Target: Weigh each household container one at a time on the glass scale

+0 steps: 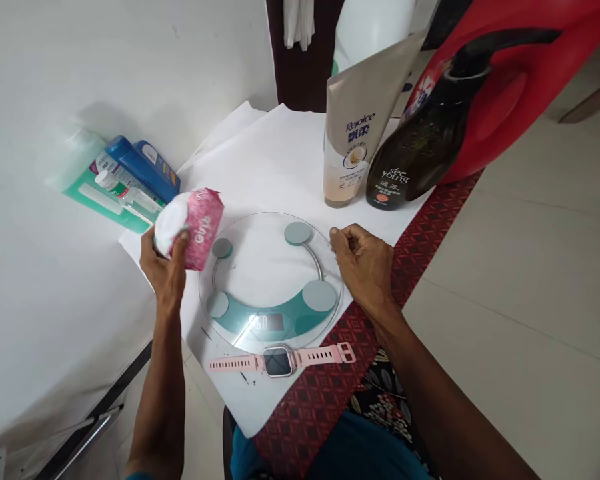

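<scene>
Packet [199, 233], pink and white, sits in the left hand [167, 270], gripped between thumb and fingers, by the left edge of the scale [280, 313]. It is well apart from the right hand [365, 263], which curls closed beside the right rim; whether it touches the glass I cannot tell.

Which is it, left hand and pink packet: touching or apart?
Touching. The head view shows the left hand holding the pink packet, thumb lying against its near side.
</scene>
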